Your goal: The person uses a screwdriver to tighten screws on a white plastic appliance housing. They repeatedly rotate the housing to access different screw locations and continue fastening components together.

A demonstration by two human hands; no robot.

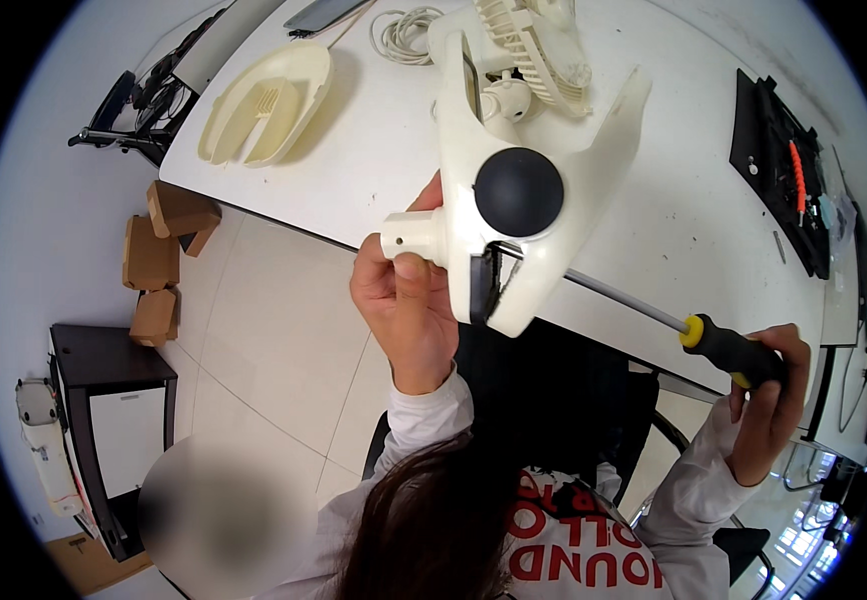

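My left hand (409,315) grips the short tube of a cream plastic housing (466,200). This housing has forked arms and a black round disc (519,192) on its face. At its lower end are dark slotted parts (485,285). My right hand (776,400) is closed around the black and yellow handle of a screwdriver (729,350). Its long metal shaft runs left to the housing, and a bit of metal shows in the housing's lower gap. Whether the tip sits on a screw cannot be made out.
On the white table (674,200) lie a cream curved cover (309,85), a coiled cable (404,38) and a ribbed cream assembly (544,55) behind the housing. An open black tool case (779,165) is at the right. Cardboard boxes (152,252) and a dark cabinet (114,355) stand left.
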